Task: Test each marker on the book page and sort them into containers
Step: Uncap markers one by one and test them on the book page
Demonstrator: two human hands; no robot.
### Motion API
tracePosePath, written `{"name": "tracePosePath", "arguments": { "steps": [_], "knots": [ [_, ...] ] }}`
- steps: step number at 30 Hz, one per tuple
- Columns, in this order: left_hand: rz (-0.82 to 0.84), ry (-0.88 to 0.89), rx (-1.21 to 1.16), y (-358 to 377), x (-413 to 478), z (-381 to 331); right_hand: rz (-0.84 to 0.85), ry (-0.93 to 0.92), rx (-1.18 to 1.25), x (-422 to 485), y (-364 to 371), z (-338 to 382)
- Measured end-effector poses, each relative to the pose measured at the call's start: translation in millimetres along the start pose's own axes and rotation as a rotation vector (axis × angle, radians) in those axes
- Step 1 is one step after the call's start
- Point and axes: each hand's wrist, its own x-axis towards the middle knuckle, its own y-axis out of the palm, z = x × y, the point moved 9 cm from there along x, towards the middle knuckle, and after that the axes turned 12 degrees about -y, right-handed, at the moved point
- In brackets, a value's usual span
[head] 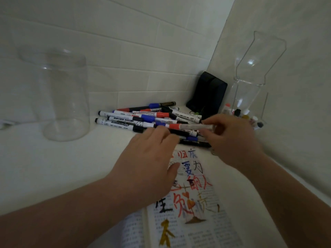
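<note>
Clear containers, two; hands, two; one book; one gripped marker.

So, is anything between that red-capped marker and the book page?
Partly. The left hand hovers over the upper left of the open printed book page, and the pile of markers lies under the red-capped white marker that the right hand pinches. The page's middle lies uncovered.

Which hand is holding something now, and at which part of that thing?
The right hand pinches the red-capped marker at the end of its white barrel. The left hand lies by the cap end; whether it grips cannot be told.
</note>
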Motion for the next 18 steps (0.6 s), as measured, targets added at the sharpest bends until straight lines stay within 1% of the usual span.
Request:
{"name": "tracePosePath", "arguments": {
  "steps": [3,4,5,7,10,12,14,18],
  "knots": [
    [-0.033,-0.001,-0.064,-5.4,-6.6,-6.7,-0.235,0.047,0.411,-26.8,-36.2,1.9],
    [-0.034,0.0,-0.068,-7.8,-9.1,-11.2,-0.269,0.066,0.555,-34.0,-40.7,2.9],
    [-0.03,0.005,-0.068,-7.6,-11.9,-14.3,-0.264,0.074,0.672,-40.0,-39.7,5.3],
    [-0.005,0.027,-0.084,-7.9,-15.2,-23.3,-0.222,0.054,0.819,-52.2,-32.7,16.9],
    [0.095,-0.004,-0.116,0.6,-13.5,-28.3,-0.258,-0.005,0.954,-66.6,-24.1,31.8],
    [0.189,-0.055,-0.172,12.1,-14.2,-23.7,-0.283,0.005,1.009,-71.9,-15.3,30.0],
    [0.25,-0.07,-0.243,13.4,-14.3,-23.9,-0.266,0.016,1.051,-74.8,-5.3,26.6],
    [0.228,0.056,-0.274,5.1,-15.9,-32.3,-0.197,0.05,1.096,-81.2,15.2,27.3]
  ]
}}
